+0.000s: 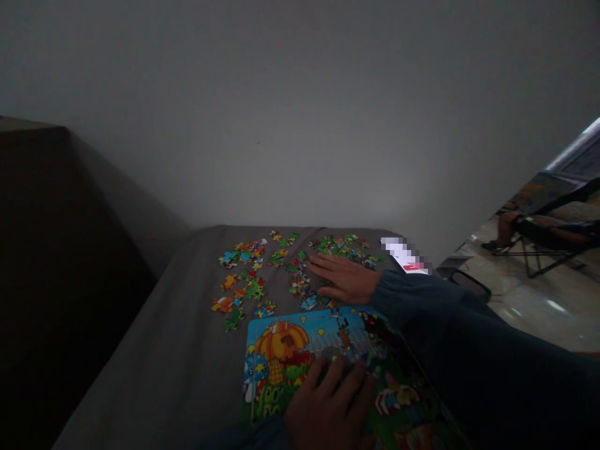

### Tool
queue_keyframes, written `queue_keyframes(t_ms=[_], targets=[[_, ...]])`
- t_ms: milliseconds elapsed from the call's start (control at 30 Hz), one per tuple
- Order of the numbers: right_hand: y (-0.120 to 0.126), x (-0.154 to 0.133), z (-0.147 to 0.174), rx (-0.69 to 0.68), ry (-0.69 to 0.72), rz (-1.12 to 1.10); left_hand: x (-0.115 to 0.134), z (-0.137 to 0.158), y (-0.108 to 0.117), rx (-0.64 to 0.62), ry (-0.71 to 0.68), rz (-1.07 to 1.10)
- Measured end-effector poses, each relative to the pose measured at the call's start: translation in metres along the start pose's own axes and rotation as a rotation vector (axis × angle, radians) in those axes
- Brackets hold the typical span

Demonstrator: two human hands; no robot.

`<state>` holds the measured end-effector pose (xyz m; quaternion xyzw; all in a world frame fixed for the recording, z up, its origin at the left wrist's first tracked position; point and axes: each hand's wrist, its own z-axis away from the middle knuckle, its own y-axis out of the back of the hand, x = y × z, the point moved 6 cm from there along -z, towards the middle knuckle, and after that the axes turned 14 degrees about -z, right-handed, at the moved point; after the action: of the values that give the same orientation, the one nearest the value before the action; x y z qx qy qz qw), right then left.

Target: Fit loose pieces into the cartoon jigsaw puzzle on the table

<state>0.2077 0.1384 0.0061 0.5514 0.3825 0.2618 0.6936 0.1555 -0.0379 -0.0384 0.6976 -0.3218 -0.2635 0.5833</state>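
Note:
A colourful jigsaw puzzle board [281, 340] with a pumpkin house picture lies at the near edge of the cloth-covered surface. My left hand [330, 403] rests on this board, palm down and fingers apart, holding nothing that I can see. Beyond the board, my right hand [347, 278] stretches out flat with its fingers spread over loose jigsaw pieces. Around its fingertips lie a group of pieces [299, 284] and a denser heap of pieces [351, 247], partly covered by the hand. More loose pieces [244, 253] are scattered to the left.
A phone [405, 256] with a lit screen lies at the far right edge of the grey cloth [187, 350]. Behind stands a pale wall [281, 125]. A dark block of furniture [60, 250] is at the left. At right, a person's leg [506, 228] shows near a folding chair [539, 253].

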Motion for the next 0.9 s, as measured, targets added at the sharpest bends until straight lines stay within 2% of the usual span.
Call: queue_keyframes(t_ms=[100,200,500,667,900], targets=[[-0.006,-0.02,-0.002,-0.005,0.093,-0.053,0.0,0.0,0.0,-0.021,-0.009,-0.004],[-0.015,-0.028,-0.003,-0.032,0.135,-0.058,-0.001,0.001,0.001,-0.036,0.001,0.001],[-0.008,0.004,0.013,0.013,0.017,0.001,-0.002,0.001,0.008,0.004,0.001,-0.036],[-0.009,0.01,0.02,0.051,-0.017,0.011,-0.002,0.002,0.008,0.014,-0.014,-0.084],[0.009,0.025,0.054,0.115,-0.015,-0.134,-0.001,0.001,0.014,0.105,-0.054,-0.202]])
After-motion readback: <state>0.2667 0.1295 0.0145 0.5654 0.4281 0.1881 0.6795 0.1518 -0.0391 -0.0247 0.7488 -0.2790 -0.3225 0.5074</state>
